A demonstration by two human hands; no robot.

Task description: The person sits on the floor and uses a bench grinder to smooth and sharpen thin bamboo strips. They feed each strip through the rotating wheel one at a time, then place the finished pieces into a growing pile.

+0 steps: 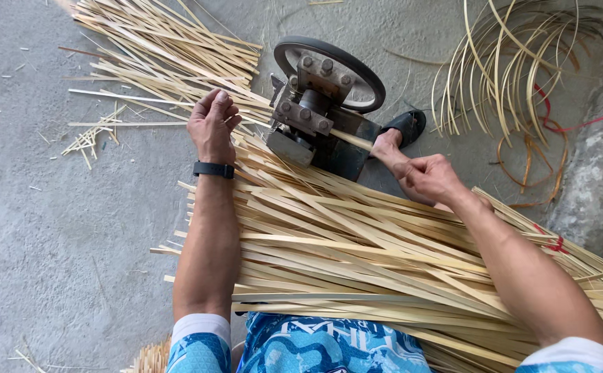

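The right hand was closed around one pale bamboo strip — flat, narrow, straw-coloured — whose far end sat in the small dark metal machine at about 12 o'clock from the person. The strip ran from the fist toward 10 o'clock into the machine's bolted block. The left hand lay loosely curled, fingers bent, on the strips coming out at the machine's 9 o'clock side; whether it gripped any could not be told. A black wristband circled that wrist. Across the lap, from 9 to 4 o'clock, spread a thick bundle of strips — long, smooth, cream to light tan. A further heap lay on the concrete floor at 11 o'clock, and curled thin strips at 2 o'clock.
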